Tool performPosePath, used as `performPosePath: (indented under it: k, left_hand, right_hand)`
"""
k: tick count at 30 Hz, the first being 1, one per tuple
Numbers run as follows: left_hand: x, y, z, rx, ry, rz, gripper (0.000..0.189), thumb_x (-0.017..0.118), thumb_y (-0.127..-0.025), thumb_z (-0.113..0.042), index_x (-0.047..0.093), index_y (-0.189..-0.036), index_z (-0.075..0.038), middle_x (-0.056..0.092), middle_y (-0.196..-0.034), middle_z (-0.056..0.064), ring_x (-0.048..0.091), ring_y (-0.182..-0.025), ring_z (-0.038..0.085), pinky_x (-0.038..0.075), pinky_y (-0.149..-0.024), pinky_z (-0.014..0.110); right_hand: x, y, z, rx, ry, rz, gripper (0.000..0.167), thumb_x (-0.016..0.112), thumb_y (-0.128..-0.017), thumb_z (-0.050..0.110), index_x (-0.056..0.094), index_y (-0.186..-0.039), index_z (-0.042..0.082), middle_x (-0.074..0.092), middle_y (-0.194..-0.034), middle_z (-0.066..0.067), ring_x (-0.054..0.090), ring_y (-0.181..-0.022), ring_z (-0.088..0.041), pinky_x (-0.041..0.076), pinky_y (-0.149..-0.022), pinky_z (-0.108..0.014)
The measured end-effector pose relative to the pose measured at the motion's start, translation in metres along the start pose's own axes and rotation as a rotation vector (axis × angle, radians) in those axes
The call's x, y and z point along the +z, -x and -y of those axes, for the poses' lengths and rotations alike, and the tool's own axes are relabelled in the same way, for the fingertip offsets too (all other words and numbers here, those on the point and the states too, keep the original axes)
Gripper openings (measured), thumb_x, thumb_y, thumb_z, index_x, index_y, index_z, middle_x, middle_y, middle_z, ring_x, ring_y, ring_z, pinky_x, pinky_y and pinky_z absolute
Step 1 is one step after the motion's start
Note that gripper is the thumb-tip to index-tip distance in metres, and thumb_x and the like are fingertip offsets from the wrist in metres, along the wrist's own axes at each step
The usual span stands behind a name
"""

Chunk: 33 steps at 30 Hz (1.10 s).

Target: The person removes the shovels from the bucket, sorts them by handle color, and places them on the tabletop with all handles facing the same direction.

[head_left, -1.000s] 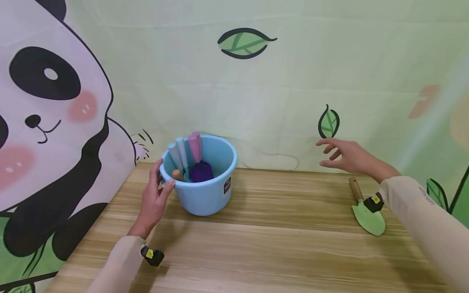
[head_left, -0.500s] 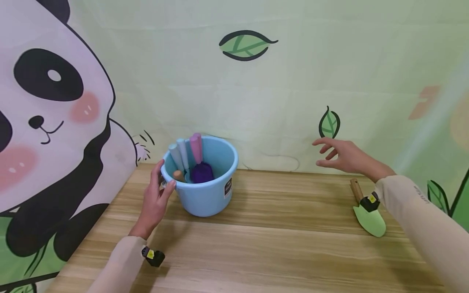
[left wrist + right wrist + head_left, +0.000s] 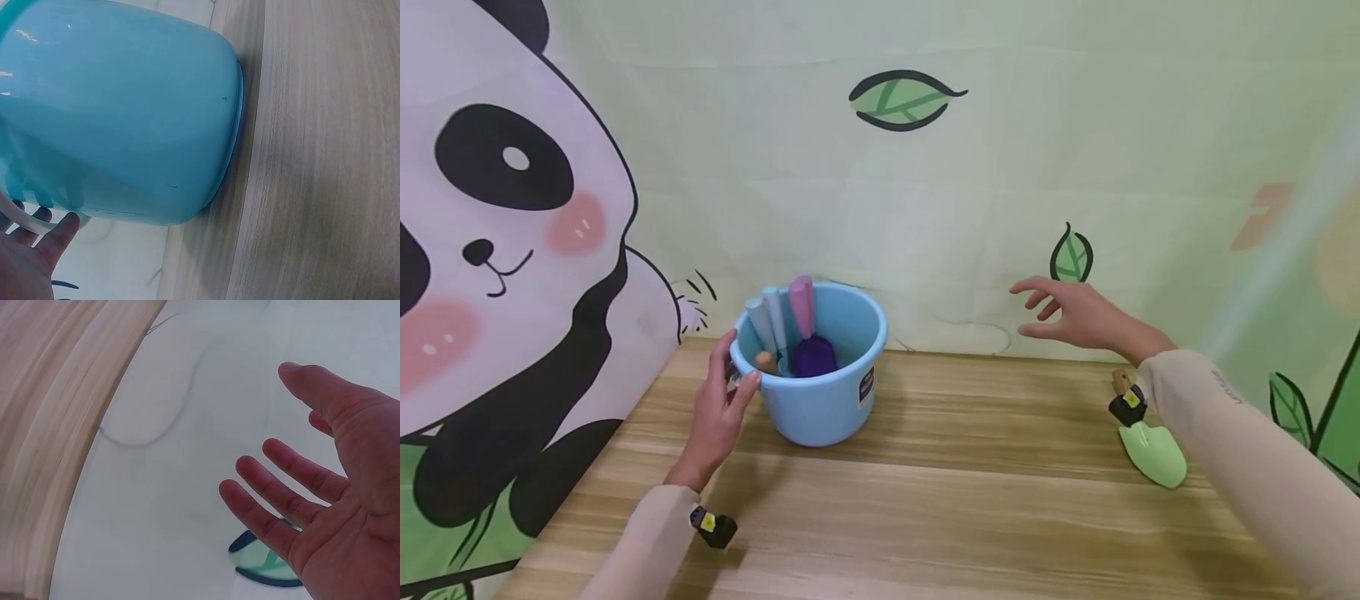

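Blue bucket (image 3: 816,412), tools (image 3: 800,312) inside: near the worktop's (image 3: 925,525) back-left corner, rim gripped by the left hand (image 3: 717,417). Right hand (image 3: 1075,315): empty, fingers relaxed, just shifted leftward, nearer the bucket; work presumably centres there. Green trowel (image 3: 1153,457): near the back edge, farther right.

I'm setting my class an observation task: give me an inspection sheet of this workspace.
Surface: wood-grain table.
Job's things: blue bucket, upright, holding pink handles, light blue handles and a purple piece; green trowel on the table at right, partly behind a wrist camera.
Clutter: nothing seen.
Grips: left grip holds the bucket near its rim; right grip holds nothing, above the table.
Cables: nothing certain; a thin curved line may be print.
Surroundings: backdrop with printed panda and leaves.
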<state>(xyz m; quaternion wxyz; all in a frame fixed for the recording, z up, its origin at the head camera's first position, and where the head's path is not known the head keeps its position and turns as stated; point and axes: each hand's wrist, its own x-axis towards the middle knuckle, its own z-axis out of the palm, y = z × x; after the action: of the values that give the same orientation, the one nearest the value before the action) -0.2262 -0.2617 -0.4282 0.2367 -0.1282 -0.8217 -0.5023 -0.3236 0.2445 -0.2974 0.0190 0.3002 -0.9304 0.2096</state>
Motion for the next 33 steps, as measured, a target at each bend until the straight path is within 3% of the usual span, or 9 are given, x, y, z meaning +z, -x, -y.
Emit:
performPosePath:
  k: [21,33]
  left_hand:
    - [0.000,0.002,0.000,-0.014,-0.003,0.000,0.066,0.052,-0.108,-0.027,0.019,-0.164,-0.021,0.034,-0.163,0.017,0.040,-0.143,0.044,0.045,-0.100,0.069]
    - [0.001,0.000,-0.001,-0.007,-0.010,-0.004,0.066,0.052,-0.107,-0.026,0.019,-0.164,-0.022,0.035,-0.162,0.017,0.042,-0.142,0.044,0.046,-0.099,0.069]
  right_hand:
    - [0.014,-0.042,0.040,-0.084,-0.034,0.009,0.057,0.078,-0.093,0.024,0.055,-0.144,0.014,0.067,-0.122,-0.015,0.070,-0.107,-0.033,0.059,-0.090,-0.048]
    - [0.017,-0.054,0.061,-0.108,-0.055,0.023,0.057,0.077,-0.093,0.025,0.054,-0.144,0.015,0.066,-0.123,-0.013,0.069,-0.108,-0.030,0.057,-0.092,-0.048]
